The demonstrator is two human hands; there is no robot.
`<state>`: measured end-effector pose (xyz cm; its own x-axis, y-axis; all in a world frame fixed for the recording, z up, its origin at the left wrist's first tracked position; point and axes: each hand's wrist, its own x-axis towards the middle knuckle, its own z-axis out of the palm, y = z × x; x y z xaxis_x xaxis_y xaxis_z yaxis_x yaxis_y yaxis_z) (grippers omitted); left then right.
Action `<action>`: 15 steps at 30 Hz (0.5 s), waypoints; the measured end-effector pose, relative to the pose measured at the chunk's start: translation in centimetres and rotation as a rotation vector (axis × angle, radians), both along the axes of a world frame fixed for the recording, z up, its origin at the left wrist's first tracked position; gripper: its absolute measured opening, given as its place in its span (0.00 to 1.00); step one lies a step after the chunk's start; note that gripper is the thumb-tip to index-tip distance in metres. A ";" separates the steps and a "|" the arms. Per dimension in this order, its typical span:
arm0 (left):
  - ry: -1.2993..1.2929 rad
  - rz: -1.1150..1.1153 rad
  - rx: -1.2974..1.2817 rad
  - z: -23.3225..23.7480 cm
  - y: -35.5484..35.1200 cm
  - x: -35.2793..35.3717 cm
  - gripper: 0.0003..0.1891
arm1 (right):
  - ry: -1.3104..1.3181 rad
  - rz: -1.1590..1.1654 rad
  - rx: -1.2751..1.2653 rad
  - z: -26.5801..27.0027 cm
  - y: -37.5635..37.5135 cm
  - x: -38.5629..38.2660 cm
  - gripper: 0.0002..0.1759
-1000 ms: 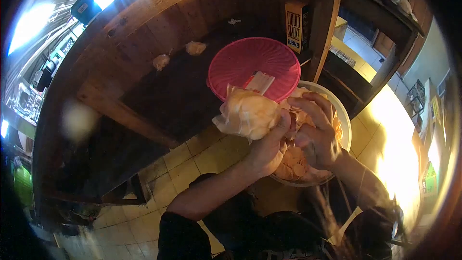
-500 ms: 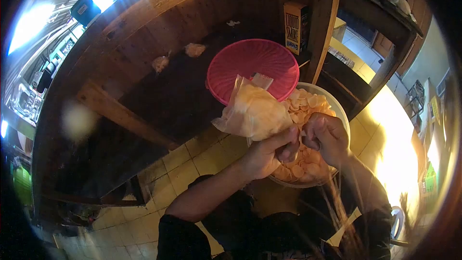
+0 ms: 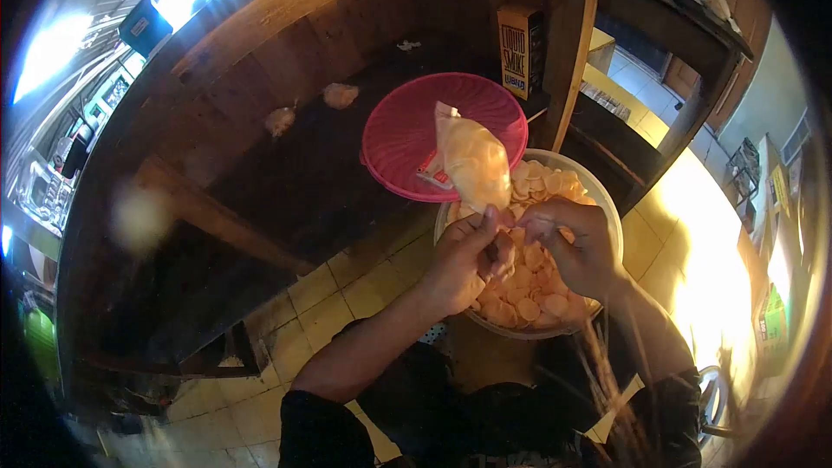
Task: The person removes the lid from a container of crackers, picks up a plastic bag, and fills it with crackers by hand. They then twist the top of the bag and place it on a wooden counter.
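Observation:
A clear plastic bag (image 3: 472, 160) filled with pale crackers stands up from my hands, its neck gathered at the bottom. My left hand (image 3: 468, 260) is closed, pinching the neck of the bag. Close beside it, my right hand (image 3: 574, 238) is also closed, fingertips together at the same gathered end. Below both hands is a round white tub (image 3: 614, 234) full of loose round crackers (image 3: 533, 290). Behind the bag lies a pink ridged lid (image 3: 399, 126), with a small red and white packet (image 3: 435, 172) on it, partly hidden by the bag.
The dark wooden counter (image 3: 260, 182) holds two small filled plastic bags (image 3: 341, 95) and a white scrap (image 3: 408, 45). A yellow and black "Liquid Smoke" box (image 3: 520, 52) stands by a wooden post (image 3: 576, 52). Yellow floor tiles (image 3: 325, 316) show below.
The bag has turned from leaning left to nearly upright. My right hand has gone from a tight curl to a pinch beside my left. The view has shifted slightly.

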<state>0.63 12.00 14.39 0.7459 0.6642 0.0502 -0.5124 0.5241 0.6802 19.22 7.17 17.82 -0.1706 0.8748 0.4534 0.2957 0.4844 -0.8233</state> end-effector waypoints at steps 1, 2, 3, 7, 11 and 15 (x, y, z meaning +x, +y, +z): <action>0.002 0.082 -0.080 0.1 -0.2 0.3 0.17 | -0.041 -0.015 0.055 0.1 0.2 -0.2 0.09; 0.004 0.074 -0.082 0.1 -0.1 0.3 0.17 | -0.079 -0.032 0.110 0.0 0.3 -0.4 0.12; -0.050 0.100 -0.153 0.1 0.1 0.2 0.16 | -0.078 -0.041 0.107 0.0 0.3 -0.6 0.12; -0.034 0.140 -0.264 0.6 0.0 -0.4 0.12 | 0.105 -0.092 0.119 -1.2 0.6 -0.7 0.16; -0.017 0.159 -0.316 0.8 -0.1 -0.2 0.08 | 0.050 -0.071 0.234 -1.0 0.7 -0.4 0.14; -0.037 0.163 -0.366 1.1 0.2 -0.3 0.08 | -0.019 -0.096 0.270 -0.5 0.5 -0.4 0.14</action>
